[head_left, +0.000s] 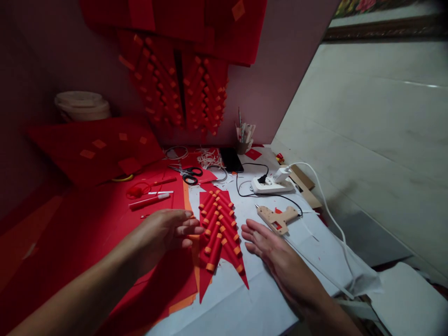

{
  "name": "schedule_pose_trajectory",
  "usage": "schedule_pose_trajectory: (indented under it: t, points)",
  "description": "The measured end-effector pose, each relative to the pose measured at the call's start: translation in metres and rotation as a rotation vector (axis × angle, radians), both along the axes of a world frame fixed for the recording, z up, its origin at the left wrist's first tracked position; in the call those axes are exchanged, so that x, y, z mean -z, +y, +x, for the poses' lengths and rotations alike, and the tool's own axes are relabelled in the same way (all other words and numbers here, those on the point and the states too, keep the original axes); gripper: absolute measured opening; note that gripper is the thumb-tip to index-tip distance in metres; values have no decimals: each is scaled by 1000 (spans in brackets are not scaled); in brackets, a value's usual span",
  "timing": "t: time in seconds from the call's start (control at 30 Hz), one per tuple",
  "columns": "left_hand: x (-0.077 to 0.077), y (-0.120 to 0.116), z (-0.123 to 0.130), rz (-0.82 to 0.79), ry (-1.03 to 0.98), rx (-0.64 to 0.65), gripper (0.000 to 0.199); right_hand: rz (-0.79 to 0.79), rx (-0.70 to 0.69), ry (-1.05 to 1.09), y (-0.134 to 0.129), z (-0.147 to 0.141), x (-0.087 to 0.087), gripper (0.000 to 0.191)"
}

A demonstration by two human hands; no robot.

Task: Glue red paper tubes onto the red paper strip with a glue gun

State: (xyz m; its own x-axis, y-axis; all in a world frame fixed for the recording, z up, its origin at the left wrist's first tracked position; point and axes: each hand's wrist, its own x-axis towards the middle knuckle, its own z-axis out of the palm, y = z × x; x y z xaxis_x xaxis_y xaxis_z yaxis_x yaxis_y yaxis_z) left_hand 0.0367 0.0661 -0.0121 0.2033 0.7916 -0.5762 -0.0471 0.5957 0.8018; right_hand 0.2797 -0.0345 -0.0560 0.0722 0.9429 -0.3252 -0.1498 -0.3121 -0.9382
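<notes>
A red paper firecracker decoration (219,228) lies on the white table cover, its rolled red tubes with orange end bands set in slanting rows. The red backing ends in two points toward me. My left hand (168,233) hovers at its left edge, fingers apart and holding nothing. On the other side is my right hand (264,240), palm turned inward, fingers stretched out and also without anything in it. A beige glue gun (278,218) rests just beyond the right hand. Whether the left fingertips touch the decoration, I cannot tell.
Red sheets (168,275) cover the left side, with a red marker (149,201) on them. Black-handled scissors (189,173), a phone (231,160) and a white power strip (273,185) lie farther back. A pen cup (244,145) stands by the wall, near hanging firecracker decorations (205,95).
</notes>
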Motion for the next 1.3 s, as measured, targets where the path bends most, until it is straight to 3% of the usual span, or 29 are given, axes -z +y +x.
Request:
schedule_pose_trajectory:
  t: [0.2, 0.53, 0.77, 0.87, 1.0, 1.13, 1.3]
  points:
    - [-2, -6, 8, -9, -44, -5, 11, 0, 96, 197, 17, -5, -3, 58]
    - [24, -7, 11, 110, -25, 75, 20, 17, 81, 196, 14, -16, -2, 57]
    - [8, -29, 21, 112, -116, 133, 32, 69, -30, 176, 11, -18, 2, 55]
    - [9, -43, 30, 57, -216, 158, 40, 79, -53, 119, 8, -20, 1, 57]
    - [12, -54, 36, -9, -216, 87, 47, 115, -76, 56, 4, -23, -4, 57]
    - [-1, -63, 30, 27, -165, -46, 53, 157, -29, 57, 4, -20, -9, 60]
    - [-24, -74, 9, 137, -183, -163, 57, 188, -231, 97, 13, -35, -27, 67]
